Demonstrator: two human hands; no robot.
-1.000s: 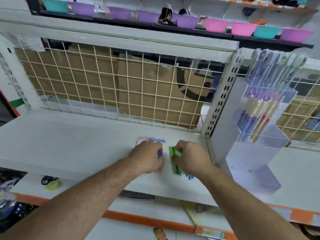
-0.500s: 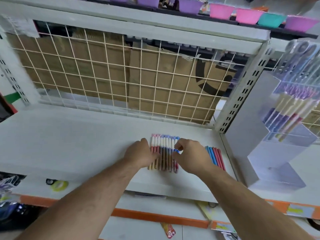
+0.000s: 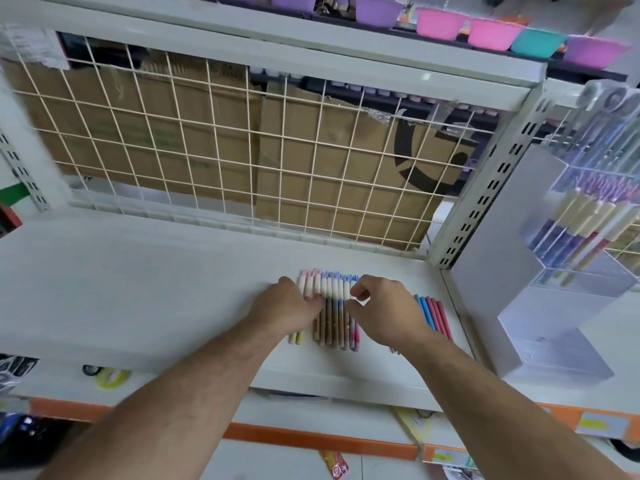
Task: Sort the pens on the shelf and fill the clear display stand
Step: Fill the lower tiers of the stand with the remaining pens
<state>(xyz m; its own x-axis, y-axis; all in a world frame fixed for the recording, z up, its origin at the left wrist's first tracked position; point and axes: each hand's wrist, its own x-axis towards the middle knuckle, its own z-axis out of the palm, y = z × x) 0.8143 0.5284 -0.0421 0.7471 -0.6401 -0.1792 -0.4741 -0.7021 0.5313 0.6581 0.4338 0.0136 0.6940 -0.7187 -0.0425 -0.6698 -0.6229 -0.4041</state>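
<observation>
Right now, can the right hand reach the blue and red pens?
Probably yes: the blue and red pens lie bare on the shelf just right of the right hand, nothing between.

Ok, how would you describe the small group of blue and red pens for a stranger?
Find the white shelf board under the cream wire grid and follow it right, toward the clear plastic display stand. Between that stand and the right hand lies the small group of slim blue and red pens. Unlike the wider row of white-capped patterned pens, they are plain, single-coloured sticks.
</observation>
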